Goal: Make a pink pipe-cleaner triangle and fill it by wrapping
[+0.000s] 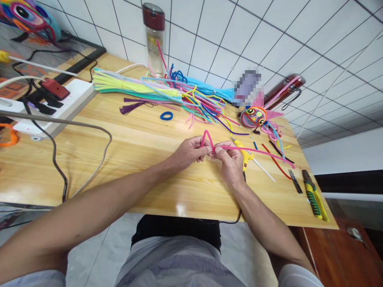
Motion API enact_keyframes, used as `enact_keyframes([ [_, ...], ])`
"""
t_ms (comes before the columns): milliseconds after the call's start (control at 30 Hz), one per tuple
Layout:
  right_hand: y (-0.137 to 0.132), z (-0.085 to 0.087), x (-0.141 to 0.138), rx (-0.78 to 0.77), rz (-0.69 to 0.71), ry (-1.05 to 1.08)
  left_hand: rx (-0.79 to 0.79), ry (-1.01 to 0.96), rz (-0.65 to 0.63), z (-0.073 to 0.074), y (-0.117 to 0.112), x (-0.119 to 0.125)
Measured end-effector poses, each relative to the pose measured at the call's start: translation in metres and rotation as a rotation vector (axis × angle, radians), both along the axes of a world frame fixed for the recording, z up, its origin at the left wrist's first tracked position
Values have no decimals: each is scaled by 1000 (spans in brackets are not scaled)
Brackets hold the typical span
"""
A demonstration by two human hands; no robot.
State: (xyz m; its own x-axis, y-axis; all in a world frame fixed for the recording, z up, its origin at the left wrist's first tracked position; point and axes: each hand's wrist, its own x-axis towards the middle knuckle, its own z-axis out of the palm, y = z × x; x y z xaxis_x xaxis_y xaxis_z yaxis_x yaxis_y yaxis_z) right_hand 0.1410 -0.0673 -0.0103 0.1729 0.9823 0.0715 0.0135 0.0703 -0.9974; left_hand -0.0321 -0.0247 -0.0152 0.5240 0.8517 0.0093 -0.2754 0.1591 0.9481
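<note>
Both my hands meet over the middle of the wooden table [125, 159]. My left hand [188, 152] pinches a bent loop of a pink pipe cleaner [254, 152]. My right hand [229, 161] pinches the same pipe cleaner right beside it, where the loop crosses. The long pink tail runs right from my fingers towards the table's far end. A yellow glue gun [243, 149] lies just behind my right hand.
A heap of coloured pipe cleaners [167, 93] lies at the back, with a glass bottle [154, 40] behind it. A colourful pipe-cleaner figure [254, 116], a blue ring [166, 116], a purple tassel [131, 107], a white power strip [60, 105], cables, small pliers [296, 181] and a yellow-green knife [314, 197] also lie on the table.
</note>
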Motion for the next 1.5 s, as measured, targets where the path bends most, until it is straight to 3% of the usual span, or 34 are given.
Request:
enact_keyframes([
  [1500, 1, -5, 0, 86, -61, -30, -6, -15, -21, 2, -1, 0],
])
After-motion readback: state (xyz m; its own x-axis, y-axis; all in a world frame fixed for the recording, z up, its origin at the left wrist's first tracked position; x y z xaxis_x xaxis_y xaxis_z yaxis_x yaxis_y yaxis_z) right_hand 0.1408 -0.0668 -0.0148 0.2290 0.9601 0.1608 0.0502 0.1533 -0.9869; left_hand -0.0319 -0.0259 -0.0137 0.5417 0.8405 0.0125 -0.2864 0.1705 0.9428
